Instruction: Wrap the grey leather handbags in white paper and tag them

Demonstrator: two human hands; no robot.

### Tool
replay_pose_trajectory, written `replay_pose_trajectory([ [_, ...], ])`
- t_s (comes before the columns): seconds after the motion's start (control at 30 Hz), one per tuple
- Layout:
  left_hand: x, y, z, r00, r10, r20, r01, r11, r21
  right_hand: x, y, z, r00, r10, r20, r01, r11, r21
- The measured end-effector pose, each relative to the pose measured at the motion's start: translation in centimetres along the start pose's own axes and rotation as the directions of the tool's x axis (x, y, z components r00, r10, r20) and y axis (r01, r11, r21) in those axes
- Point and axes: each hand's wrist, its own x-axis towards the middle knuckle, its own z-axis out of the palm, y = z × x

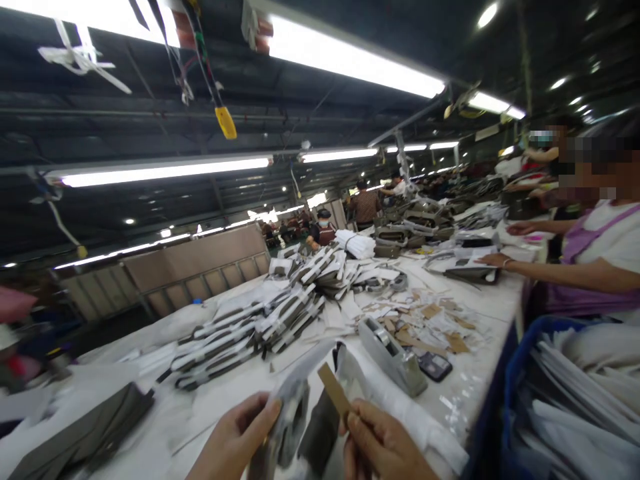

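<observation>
Close to the camera, my left hand [245, 427] is closed, thumb on top, on the left side of a dark olive folded garment [320, 427]. Clear plastic [293, 413] shows around that side of it. My right hand [383, 440] pinches a narrow brown cardboard strip [334, 392] between thumb and fingers. The strip slants up and left over the garment's right part. Whether the right fingers also touch the garment is hidden. Just beyond my hands stands a grey tape dispenser [393, 357], with a dark phone [434, 366] beside it.
Stacked olive garments with white paper [280, 320] cover the middle of the white table [480, 373]. Paper and cardboard scraps [430, 320] lie right of them. A dark folded cloth [85, 433] lies left. A blue bin [515, 387] stands right, near a co-worker in a purple apron [580, 247].
</observation>
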Motion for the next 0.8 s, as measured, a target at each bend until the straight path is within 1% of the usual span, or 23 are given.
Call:
replay_pose_trajectory([
  [0.03,-0.5,0.4,0.1,1.000,0.004,-0.007,-0.004,1.000,-0.019,-0.7,-0.3,-0.1,1.000,0.012,0.001,-0.012,1.000,-0.009],
  [0.1,-1.3,1.1,0.5,1.000,0.002,-0.016,-0.003,0.997,-0.074,-1.8,-0.8,-0.5,0.999,0.008,-0.034,-0.010,0.998,-0.067],
  [0.13,-1.5,1.5,0.7,1.000,-0.008,-0.007,0.007,0.995,-0.102,-2.2,-1.0,-0.6,0.999,0.010,-0.040,-0.014,0.995,-0.102],
  [0.23,-1.7,2.4,1.1,1.000,0.002,0.002,-0.001,0.990,-0.140,-2.6,-1.4,-1.0,0.999,0.052,-0.014,-0.054,0.982,-0.181],
  [0.3,-1.8,2.8,1.2,1.000,0.021,-0.008,-0.021,0.993,-0.114,-2.4,-1.7,-0.9,0.998,0.061,-0.018,-0.063,0.973,-0.221],
  [0.4,-1.9,3.2,1.4,0.999,0.033,-0.011,-0.034,0.997,-0.069,-1.4,-2.1,-0.1,0.998,0.021,-0.066,-0.036,0.971,-0.237],
  [0.5,-2.0,3.5,1.6,0.999,0.050,0.002,-0.050,0.998,-0.049,0.3,-2.7,1.1,0.999,-0.002,-0.044,-0.007,0.976,-0.219],
  [0.57,-2.1,3.6,1.8,0.999,0.053,0.011,-0.053,0.998,-0.044,1.4,-3.2,2.0,1.000,-0.012,0.001,0.012,0.984,-0.176],
  [0.67,-2.1,3.5,1.7,0.998,0.056,0.028,-0.055,0.998,-0.032,2.4,-4.0,2.8,0.999,0.001,0.049,0.001,1.000,-0.026],
  [0.73,-2.0,3.4,1.4,0.997,0.073,0.035,-0.073,0.997,-0.005,2.4,-4.7,2.9,0.992,0.061,0.112,-0.074,0.990,0.116],
  [0.8,-1.8,3.4,1.1,0.993,0.103,0.049,-0.106,0.993,0.045,2.1,-5.2,2.7,0.972,0.123,0.202,-0.171,0.956,0.240],
])
